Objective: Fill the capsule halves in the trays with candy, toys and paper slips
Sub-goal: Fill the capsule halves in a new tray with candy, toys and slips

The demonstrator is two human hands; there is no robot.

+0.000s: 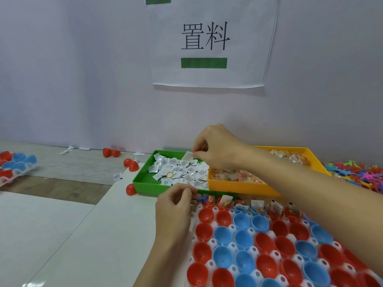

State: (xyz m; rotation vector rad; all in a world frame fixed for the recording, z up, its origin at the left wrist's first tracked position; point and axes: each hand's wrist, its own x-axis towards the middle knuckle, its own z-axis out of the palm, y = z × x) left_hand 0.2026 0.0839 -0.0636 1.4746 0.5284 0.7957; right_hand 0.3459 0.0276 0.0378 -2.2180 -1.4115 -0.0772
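the right hand [215,149] pinches a paper slip [189,156] above the green tray [145,179] of slips, beside the yellow candy tray [238,185]. the left hand [176,206], fingers curled together, rests at the far-left corner of the white tray [211,242] of red and blue capsule halves [241,221] on the worktop [83,235]; whether it holds anything is unclear.

light: bright, even, soft shadows | focus: sharp centre, slight softness | edges: wide-angle bending
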